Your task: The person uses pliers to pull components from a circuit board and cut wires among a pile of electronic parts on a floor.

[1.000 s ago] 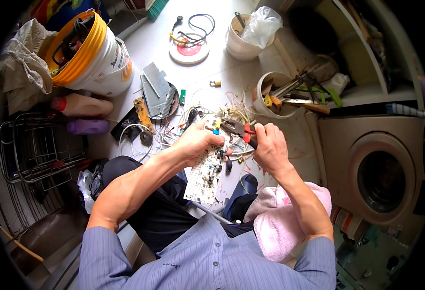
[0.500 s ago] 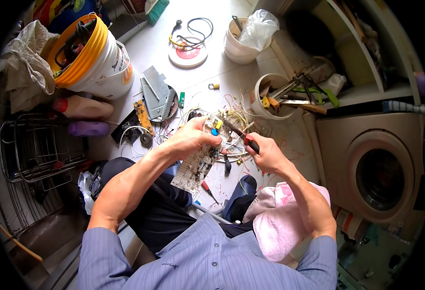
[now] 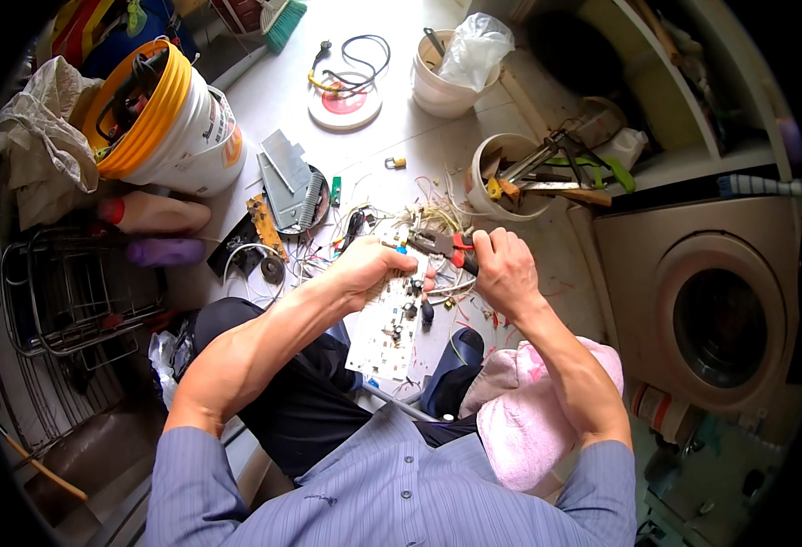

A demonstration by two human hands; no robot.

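Observation:
A pale circuit board [image 3: 381, 337] studded with small parts is gripped along its edge by my left hand [image 3: 375, 266], thumb on top. My right hand [image 3: 508, 272] is closed on pliers [image 3: 464, 252] with red and black handles. Their dark jaws lie at the board's far end, close to a small blue part [image 3: 401, 250]. What the jaws touch is too small to tell. Beyond the board, a tangle of wires [image 3: 437, 214] is spread over the floor. A dark-handled tool [image 3: 427, 313] shows beside the board's right edge.
A bucket of tools [image 3: 508, 205] stands right of the wires, another white bucket [image 3: 447, 91] farther back. Left are grey metal parts [image 3: 282, 187], bottles [image 3: 166, 252] and a yellow-rimmed bucket [image 3: 202, 137]. A pink towel [image 3: 538, 410] lies by my right arm; a washing machine [image 3: 706, 310] stands right.
The board has turned to lie straighter toward me and looks brighter, now covering the red-handled screwdriver on the floor. My right hand has shifted slightly up and right, and the pliers' handles show spread.

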